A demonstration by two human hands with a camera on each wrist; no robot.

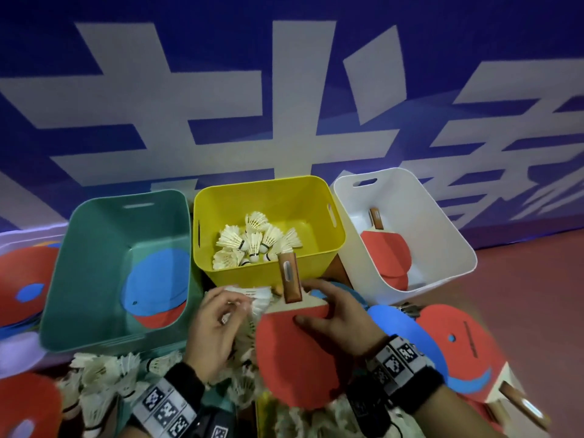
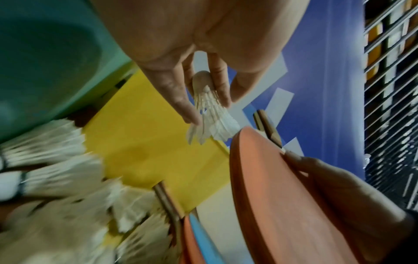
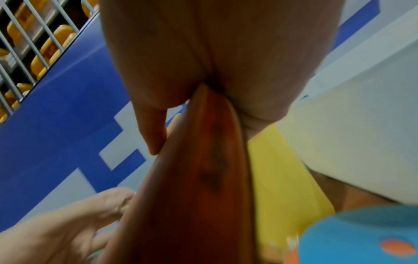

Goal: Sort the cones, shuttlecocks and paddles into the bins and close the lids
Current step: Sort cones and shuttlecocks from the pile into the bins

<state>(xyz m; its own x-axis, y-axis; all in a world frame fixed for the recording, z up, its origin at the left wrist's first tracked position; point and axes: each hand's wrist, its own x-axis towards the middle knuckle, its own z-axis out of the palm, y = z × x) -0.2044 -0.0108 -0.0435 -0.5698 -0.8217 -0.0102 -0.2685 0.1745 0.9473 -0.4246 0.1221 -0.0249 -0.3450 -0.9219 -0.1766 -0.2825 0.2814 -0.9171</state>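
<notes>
Loose shuttlecocks (image 1: 104, 377) lie heaped at 7 o'clock, blurred and partly cut off. The right hand (image 1: 341, 314) pinches a red paddle (image 1: 294, 352) by the blade; the left hand (image 1: 218, 327) pinches a shuttlecock (image 2: 208, 110) at 11 o'clock of the blade. Beyond stand the green bin (image 1: 94, 248), yellow bin (image 1: 322, 197) and white bin (image 1: 442, 222), lids unseen.
</notes>
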